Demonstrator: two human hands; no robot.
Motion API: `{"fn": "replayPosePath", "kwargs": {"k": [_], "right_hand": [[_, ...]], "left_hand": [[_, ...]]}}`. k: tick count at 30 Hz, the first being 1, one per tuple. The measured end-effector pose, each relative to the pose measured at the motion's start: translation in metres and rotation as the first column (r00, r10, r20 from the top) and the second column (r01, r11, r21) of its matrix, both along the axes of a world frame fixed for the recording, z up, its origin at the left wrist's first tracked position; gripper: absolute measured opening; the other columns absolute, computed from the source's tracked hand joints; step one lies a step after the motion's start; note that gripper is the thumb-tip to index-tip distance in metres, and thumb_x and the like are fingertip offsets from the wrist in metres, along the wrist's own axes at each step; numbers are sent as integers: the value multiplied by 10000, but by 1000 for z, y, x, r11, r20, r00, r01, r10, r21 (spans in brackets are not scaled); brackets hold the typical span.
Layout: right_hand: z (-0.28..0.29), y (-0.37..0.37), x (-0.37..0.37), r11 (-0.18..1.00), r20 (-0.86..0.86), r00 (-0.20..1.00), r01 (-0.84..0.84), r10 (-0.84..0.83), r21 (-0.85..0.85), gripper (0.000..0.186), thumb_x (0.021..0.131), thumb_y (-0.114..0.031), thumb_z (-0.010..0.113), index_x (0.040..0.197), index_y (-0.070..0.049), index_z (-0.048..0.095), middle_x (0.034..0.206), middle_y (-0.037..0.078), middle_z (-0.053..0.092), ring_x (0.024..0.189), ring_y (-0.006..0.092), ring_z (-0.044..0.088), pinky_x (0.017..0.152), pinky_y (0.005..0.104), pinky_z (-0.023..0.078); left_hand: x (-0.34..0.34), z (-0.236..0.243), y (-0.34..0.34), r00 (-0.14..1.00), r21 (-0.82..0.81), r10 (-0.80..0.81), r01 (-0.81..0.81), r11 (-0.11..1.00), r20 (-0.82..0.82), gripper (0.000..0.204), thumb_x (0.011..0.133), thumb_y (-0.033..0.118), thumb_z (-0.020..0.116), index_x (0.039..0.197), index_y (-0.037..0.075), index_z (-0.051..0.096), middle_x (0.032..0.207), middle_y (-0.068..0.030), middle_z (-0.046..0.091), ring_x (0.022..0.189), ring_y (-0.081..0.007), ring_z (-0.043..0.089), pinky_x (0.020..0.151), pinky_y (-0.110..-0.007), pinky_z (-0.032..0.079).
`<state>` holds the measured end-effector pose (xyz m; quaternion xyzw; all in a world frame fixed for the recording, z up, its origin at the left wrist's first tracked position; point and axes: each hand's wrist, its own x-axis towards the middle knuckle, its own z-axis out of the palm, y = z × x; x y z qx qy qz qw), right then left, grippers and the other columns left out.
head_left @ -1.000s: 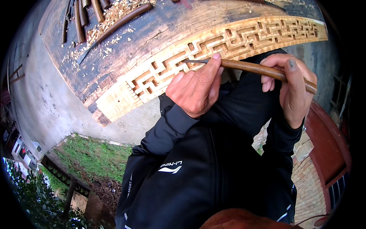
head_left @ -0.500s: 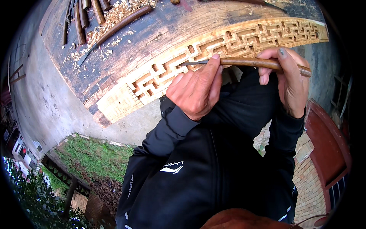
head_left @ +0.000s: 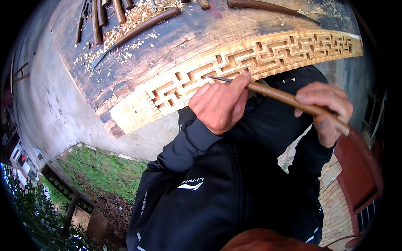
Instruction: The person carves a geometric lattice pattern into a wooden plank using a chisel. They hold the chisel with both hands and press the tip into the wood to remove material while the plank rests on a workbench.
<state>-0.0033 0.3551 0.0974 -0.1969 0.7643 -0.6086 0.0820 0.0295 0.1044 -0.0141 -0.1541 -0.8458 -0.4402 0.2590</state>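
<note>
A long pale wooden board (head_left: pixel 133 113), carved with a recessed geometric lattice, lies along the near edge of the workbench. My left hand (head_left: pixel 220 104) is closed round the front of a wood-carving chisel (head_left: pixel 289 98), the thumb on its shaft and the curled fingers against the board's near edge. The chisel's thin dark blade meets the carved pattern left of the middle. Farther right, my right hand (head_left: pixel 325 109) grips the brown wooden handle near its rear end, off the board. The handle slants down to the right.
The dark, worn workbench (head_left: pixel 167 46) carries wood shavings (head_left: pixel 138 19), one loose long-handled chisel (head_left: pixel 146 27) and several more tool handles (head_left: pixel 97 25) at the far left. Another curved-handled tool (head_left: pixel 264 6) lies at the far edge. Grass (head_left: pixel 104 171) borders the concrete floor (head_left: pixel 54 108).
My right hand has moved down and slightly right, swinging the chisel's handle from nearly level to a steep slant. The left hand keeps its hold near the blade. The view has shifted slightly.
</note>
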Motion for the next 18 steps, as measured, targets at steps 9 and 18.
{"fn": "replayPosePath", "kwargs": {"k": [9, 18], "right_hand": [[24, -51, 9, 970, -438, 892, -198, 117, -144, 657, 1137, -639, 517, 831, -65, 611, 840, 98, 760, 763, 273, 780, 663, 410, 652], [52, -56, 24, 742, -23, 983, 122, -182, -659, 620, 1152, -553, 535, 648, -202, 453, 653, -61, 659, 430, 19, 543, 452, 167, 410]], "left_hand": [[5, 13, -22, 951, -65, -306, 303, 951, -43, 511, 814, 41, 853, 1317, 2, 778, 694, 5, 559, 553, -129, 528, 524, -305, 384], [24, 20, -79, 997, -305, -71, 77, 949, 30, 523, 835, 81, 966, 1321, 27, 783, 705, 40, 613, 555, -107, 512, 530, -294, 335]]}}
